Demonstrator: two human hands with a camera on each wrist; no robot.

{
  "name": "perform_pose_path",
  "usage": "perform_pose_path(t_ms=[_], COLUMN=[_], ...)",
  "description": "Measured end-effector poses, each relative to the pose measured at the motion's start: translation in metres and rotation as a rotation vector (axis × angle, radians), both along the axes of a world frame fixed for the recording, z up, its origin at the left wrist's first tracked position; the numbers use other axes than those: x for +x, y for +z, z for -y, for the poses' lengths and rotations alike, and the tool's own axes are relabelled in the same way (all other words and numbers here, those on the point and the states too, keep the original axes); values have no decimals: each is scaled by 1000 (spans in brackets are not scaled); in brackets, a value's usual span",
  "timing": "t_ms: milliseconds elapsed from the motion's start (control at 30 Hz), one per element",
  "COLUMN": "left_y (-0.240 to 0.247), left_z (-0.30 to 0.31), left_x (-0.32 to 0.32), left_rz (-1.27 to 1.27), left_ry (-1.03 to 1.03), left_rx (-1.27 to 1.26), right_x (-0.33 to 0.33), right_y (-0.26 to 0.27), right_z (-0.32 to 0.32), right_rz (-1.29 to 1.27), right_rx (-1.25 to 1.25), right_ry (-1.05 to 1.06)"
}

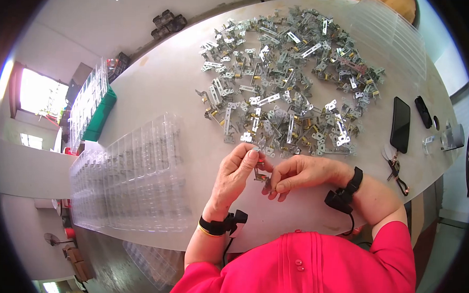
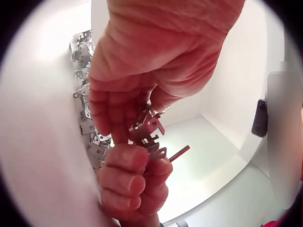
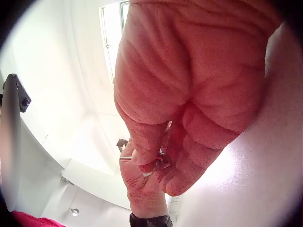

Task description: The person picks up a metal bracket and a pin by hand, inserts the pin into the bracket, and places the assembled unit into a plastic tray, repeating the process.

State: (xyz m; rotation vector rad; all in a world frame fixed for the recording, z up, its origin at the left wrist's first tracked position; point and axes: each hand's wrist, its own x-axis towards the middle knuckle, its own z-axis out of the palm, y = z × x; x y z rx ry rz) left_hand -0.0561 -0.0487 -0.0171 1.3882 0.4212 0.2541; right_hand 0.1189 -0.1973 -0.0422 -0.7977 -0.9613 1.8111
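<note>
Just in front of the chest, at the near side of the table, both hands work on one small metal bracket (image 1: pixel 261 176). My left hand (image 1: pixel 232 176) holds its upper end between thumb and fingers. At the lower end, my right hand (image 1: pixel 305 172) pinches it with curled fingers. Up close in the left wrist view, the bracket (image 2: pixel 147 134) shows bent tabs and slots, and a thin metal bar (image 2: pixel 179 153) sticks out beside the right thumb. The right hand's fingers and thumb cover much of the piece in the right wrist view. Beyond the hands spreads a pile of similar brackets (image 1: pixel 269 99).
Clear compartment trays (image 1: pixel 132 181) lie stacked at the left of the table, with a green bin (image 1: pixel 102 115) behind. Another clear ribbed tray (image 1: pixel 393 36) is at the back right. A phone (image 1: pixel 400 125) and keys (image 1: pixel 395 170) lie at the right.
</note>
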Motion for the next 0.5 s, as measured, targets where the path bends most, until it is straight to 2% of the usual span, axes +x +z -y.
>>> perform_pose_path(t_ms=[167,267,333,500], left_y=[2,3,1,-8], left_z=[-4,-4,-4,1], left_x=[-7,-8,-8,-8], left_rz=[-41,-77,-103,-121], left_ry=[-1,-23,-28,-17], left_rx=[-47,-48,-42,-92], right_x=[-2,-3,-9,-15], right_y=[3,9,7,12], right_z=[-1,0,1,5], right_rz=[77,41,45,41], right_rx=[26,-109,-62,-16], right_ry=[1,2,-129,-263])
